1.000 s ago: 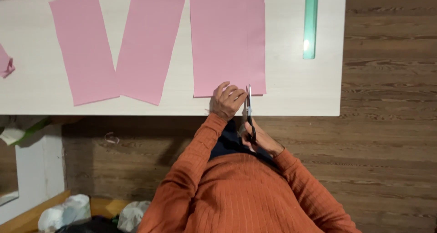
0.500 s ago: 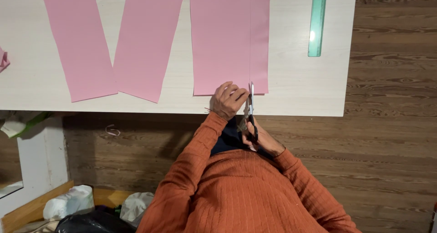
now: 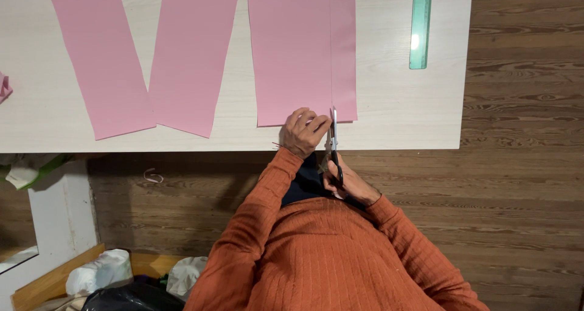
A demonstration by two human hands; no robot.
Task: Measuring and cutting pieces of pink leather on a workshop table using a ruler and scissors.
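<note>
A large pink paper sheet [image 3: 292,49] lies on the pale wooden table [image 3: 395,104], with a straight line running up it near its right side. My left hand [image 3: 301,131] presses down on the sheet's near edge. My right hand [image 3: 347,183] grips a pair of scissors [image 3: 333,144] by the dark handles. The blades point away from me and meet the paper's near edge at the line. Both arms wear orange ribbed sleeves.
Two narrower pink paper strips [image 3: 100,55] [image 3: 194,49] lie to the left on the table. A green translucent ruler [image 3: 420,22] lies at the far right. White furniture [image 3: 58,207] and bags [image 3: 100,271] sit on the wood floor at lower left.
The view has shifted slightly. The scissors' tips have come up to the paper's near edge at the line. My left hand has stayed on the sheet.
</note>
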